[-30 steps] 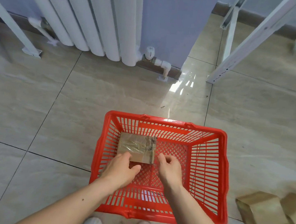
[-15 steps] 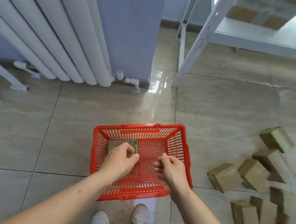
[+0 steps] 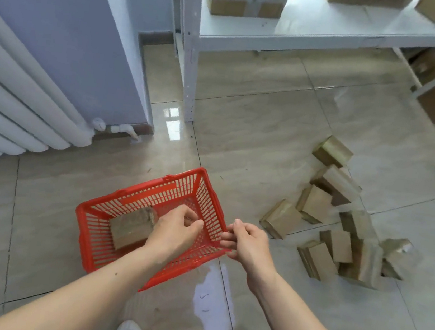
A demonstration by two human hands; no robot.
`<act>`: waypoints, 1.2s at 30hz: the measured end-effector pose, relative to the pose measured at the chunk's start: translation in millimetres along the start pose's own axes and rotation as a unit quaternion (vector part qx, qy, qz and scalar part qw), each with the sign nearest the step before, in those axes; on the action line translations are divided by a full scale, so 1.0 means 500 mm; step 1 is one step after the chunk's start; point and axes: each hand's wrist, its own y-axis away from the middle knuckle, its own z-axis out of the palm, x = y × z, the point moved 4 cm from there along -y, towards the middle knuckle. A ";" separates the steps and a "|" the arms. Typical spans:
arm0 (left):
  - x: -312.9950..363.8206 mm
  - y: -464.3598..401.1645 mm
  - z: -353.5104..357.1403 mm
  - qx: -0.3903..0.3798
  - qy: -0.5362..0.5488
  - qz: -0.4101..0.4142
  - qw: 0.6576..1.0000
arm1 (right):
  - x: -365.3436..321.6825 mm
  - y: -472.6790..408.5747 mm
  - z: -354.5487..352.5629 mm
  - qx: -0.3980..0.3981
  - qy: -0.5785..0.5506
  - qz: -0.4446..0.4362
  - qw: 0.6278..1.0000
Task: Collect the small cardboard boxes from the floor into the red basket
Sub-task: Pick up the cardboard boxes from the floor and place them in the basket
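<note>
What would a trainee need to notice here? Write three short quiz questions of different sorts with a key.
1. True or false: the red basket already holds one cardboard box.
2. Multiple choice: the pile of boxes on the floor lies where, relative to the basket? A) on the person's left B) on the person's right C) under the radiator
3. Short answer: which of the hands is over the inside of the basket?

Key
1. True.
2. B.
3. The left hand, its fingers curled and gripping nothing; the right hand is at the basket's right rim, also empty.
</note>
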 end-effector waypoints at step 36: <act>0.587 -0.140 0.572 -0.131 -0.067 0.067 0.987 | -0.043 -0.268 -0.781 0.129 -0.097 0.025 0.987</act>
